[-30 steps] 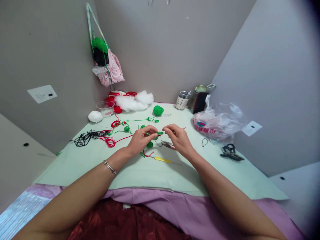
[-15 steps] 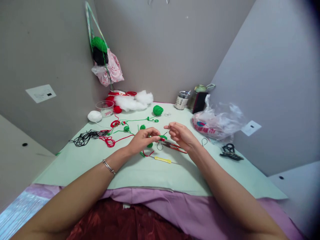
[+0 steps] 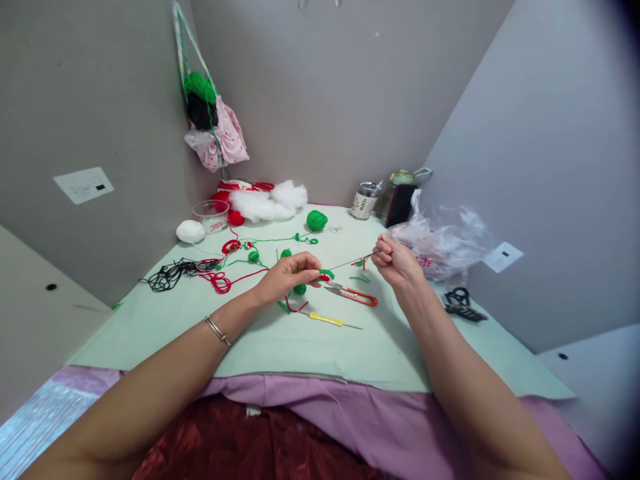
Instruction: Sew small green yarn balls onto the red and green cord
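My left hand (image 3: 286, 275) pinches a small red and green crocheted piece (image 3: 327, 275) over the middle of the table. From that piece a thin dark thread (image 3: 353, 261) runs taut, up and to the right. Its far end is in my closed right hand (image 3: 400, 263); whether a needle is also between those fingers I cannot tell. Just below the piece lie orange-handled thread snips (image 3: 361, 296), and nearer to me a crochet hook with a yellow handle (image 3: 326, 319). A small green yarn bundle (image 3: 299, 289) sits beside my left fingertips.
Black yarn (image 3: 175, 275) and red yarn (image 3: 220, 283) lie tangled at the left. Behind are white stuffing (image 3: 263, 205), a clear tub (image 3: 211, 220) and a green yarn ball (image 3: 317, 221). A plastic bag (image 3: 445, 240) and a black hair claw (image 3: 465, 307) are at the right.
My right hand has moved away to the right, drawing the dark thread straight; the loop below the piece has gone. My left hand stays in place with the crocheted piece.
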Motion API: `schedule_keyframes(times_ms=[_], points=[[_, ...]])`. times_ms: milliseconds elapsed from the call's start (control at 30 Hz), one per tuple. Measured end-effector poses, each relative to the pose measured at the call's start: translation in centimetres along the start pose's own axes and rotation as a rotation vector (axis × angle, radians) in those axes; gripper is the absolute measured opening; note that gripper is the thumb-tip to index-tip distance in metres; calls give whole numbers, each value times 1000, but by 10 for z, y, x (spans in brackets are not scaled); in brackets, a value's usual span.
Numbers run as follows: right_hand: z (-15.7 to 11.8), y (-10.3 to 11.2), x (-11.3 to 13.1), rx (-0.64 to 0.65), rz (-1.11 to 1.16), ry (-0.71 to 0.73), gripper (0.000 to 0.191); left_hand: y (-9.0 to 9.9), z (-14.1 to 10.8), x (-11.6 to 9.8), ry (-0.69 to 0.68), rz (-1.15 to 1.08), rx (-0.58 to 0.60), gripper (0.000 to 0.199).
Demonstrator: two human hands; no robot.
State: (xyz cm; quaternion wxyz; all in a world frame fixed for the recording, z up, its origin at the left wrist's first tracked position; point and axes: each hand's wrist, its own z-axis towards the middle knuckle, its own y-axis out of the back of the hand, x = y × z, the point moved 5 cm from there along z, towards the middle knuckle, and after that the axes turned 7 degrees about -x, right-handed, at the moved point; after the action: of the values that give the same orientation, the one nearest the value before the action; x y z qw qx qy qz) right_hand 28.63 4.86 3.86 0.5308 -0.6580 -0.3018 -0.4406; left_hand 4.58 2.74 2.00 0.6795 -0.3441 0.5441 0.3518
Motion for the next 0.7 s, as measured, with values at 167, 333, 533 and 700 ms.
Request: schedule_keyframes(times_ms=[167,333,533,700], points=[[-11,-16,-2,84,-120,36,24,0,0,-2,-51,-3,-54,27],[-44,-53,-16,379,-517,106,27,2,-1,-3,-112,67,-94,25],[-65,-67,-28,447,-923,564,17,7,1,-2,-98,38,-154,33],[-77,-71,-26,418,-1211,1098,19,5,1,5,101,-87,-87,38]])
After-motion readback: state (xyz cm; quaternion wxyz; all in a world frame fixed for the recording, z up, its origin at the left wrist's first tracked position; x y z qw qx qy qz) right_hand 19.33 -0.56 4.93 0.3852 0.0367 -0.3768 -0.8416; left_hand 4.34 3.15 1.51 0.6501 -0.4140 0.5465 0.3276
